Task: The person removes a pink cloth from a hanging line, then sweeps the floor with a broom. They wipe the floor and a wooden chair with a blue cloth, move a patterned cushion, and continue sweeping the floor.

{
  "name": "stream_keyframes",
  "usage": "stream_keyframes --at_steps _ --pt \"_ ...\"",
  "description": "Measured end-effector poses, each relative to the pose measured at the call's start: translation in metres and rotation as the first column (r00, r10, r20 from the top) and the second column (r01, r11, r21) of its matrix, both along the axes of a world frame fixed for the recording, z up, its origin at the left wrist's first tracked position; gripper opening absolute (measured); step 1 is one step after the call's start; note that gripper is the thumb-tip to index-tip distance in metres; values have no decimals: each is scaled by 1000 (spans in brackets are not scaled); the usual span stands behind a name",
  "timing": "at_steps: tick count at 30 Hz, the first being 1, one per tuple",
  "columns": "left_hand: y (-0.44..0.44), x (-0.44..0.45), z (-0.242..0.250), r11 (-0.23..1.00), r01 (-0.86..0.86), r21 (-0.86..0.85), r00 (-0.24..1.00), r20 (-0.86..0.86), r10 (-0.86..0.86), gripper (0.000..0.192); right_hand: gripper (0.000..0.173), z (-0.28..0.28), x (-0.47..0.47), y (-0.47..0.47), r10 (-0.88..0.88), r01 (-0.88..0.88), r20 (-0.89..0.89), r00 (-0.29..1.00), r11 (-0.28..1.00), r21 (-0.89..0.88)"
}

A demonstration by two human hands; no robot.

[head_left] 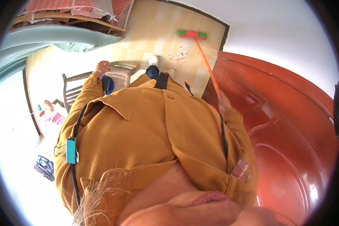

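My right hand (225, 104) is closed around the orange handle (207, 63) of a broom. Its head (192, 34), with green and red bristles, is blurred and lies on the floor beyond my feet. Between the broom head and my shoes is a small scatter of debris (181, 56) with pinkish and pale scraps. My left hand (102, 67) is raised at the left, beside the wooden chair, with its fingers curled; whether it touches the chair or holds anything cannot be made out.
A wooden chair (78, 84) stands at my left, with a dark and blue item by it. Red wooden furniture (288, 113) rises close on my right, next to a white wall (265, 28). Pale green cloth (59, 36) hangs at upper left, near a wood-framed piece with red-striped cloth (50, 6).
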State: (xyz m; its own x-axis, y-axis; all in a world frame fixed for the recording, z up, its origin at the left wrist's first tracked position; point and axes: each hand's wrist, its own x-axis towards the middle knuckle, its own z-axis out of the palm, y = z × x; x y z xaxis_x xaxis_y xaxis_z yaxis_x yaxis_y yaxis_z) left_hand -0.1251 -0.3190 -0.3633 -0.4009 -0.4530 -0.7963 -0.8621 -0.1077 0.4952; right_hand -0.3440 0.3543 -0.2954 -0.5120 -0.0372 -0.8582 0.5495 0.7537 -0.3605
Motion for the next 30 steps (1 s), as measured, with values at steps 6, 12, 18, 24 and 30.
stream_keyframes --at_steps 6,12,18,24,30 --pt "40 -67 -7 980 201 3 977 -75 -200 27 41 126 78 56 -228 222 193 954 974 50" --pt "46 -78 25 966 256 -38 956 -138 -258 31 41 126 26 35 -165 169 59 984 983 -66" --pt "17 -22 45 943 323 -74 946 37 -321 25 38 -24 -25 -7 -94 77 -120 988 988 -133" --pt "-2 -14 17 983 181 -34 980 91 -178 20 45 -52 138 55 -218 201 -52 975 955 -219" --pt "25 -68 0 913 389 121 909 -210 -360 28 45 132 193 58 -493 553 353 795 828 -89"
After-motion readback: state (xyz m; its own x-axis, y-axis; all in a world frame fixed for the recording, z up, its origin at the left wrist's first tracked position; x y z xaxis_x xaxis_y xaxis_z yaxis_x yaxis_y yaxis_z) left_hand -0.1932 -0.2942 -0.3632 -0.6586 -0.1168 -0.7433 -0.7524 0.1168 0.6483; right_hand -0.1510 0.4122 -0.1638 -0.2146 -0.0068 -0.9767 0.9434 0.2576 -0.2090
